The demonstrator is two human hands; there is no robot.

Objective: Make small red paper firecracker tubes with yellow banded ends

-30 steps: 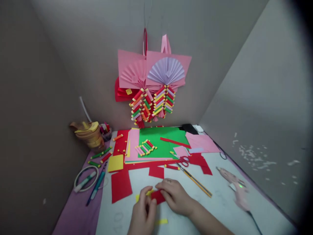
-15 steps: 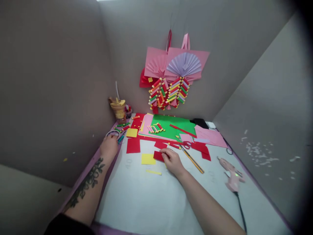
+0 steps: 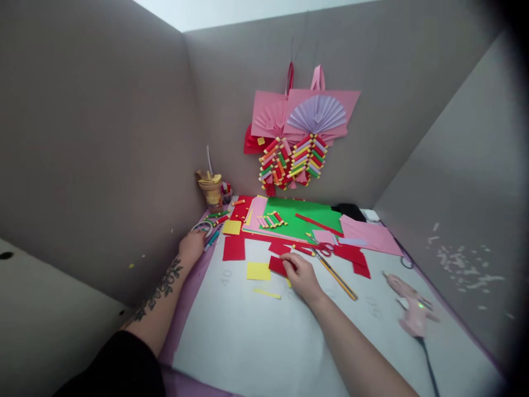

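Note:
At the left edge of the white table sheet, my left hand (image 3: pixel 193 246) has its fingers closed on a roll of tape (image 3: pixel 205 226), beside teal pens (image 3: pixel 212 240). Near the middle, my right hand (image 3: pixel 302 275) pinches a small red paper piece (image 3: pixel 276 265) low over the sheet. A yellow square (image 3: pixel 258 271) lies just left of that red piece, with a thin yellow strip (image 3: pixel 267 293) below it. Another red piece (image 3: pixel 233 248) lies farther left.
Red scissors (image 3: pixel 325 249) and a yellow cutter (image 3: pixel 336 278) lie right of centre. A pink glue gun (image 3: pixel 413 305) with its cord is at the right. Green paper (image 3: pixel 306 216) and a cup (image 3: pixel 212 193) stand behind. Paper decorations (image 3: pixel 308 127) hang on the wall.
The view has shifted, so everything appears slightly to the right and lower. Both hands keep nearly the same places on the table.

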